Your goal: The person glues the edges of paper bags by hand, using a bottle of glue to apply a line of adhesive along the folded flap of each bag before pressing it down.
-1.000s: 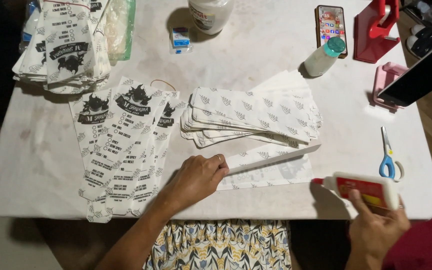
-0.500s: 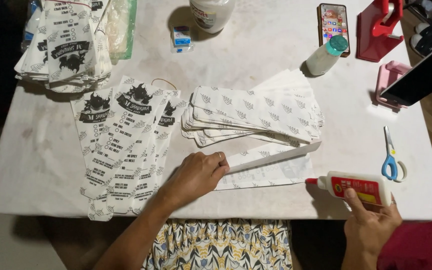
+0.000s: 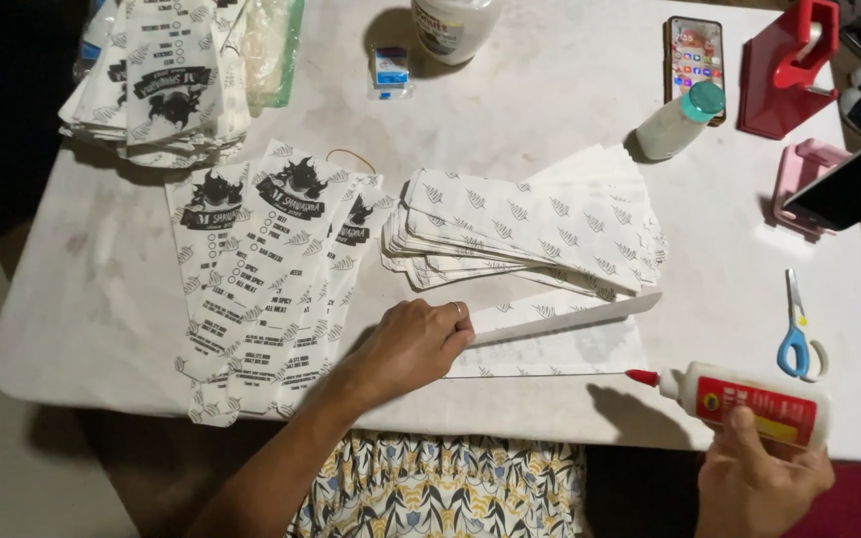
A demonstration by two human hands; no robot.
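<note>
1. The left hand [image 3: 413, 346] lies palm down, fingers curled loosely, pressing the near end of a long white paper sleeve printed with small grey leaf marks [image 3: 550, 339]; it grips nothing, only pins the paper flat.
2. One long flap of that sleeve stands lifted along its far edge, and the sleeve lies near the front edge of the white table [image 3: 570, 120], between the two hands.
3. The right hand [image 3: 757, 478] closes its fingers around a white squeeze bottle of glue with a red label and red nozzle [image 3: 744, 401], thumb across the label.
4. The bottle lies nearly level, its red tip touching the sleeve's right end.
5. Just behind the sleeve rests a fanned stack of the same leaf-printed sleeves [image 3: 530, 234].
6. Left of the pressing hand lie overlapping printed paper bags with black emblems [image 3: 271, 269].
7. Blue-handled scissors [image 3: 797, 334] sit just beyond the bottle, near the right edge.
</note>
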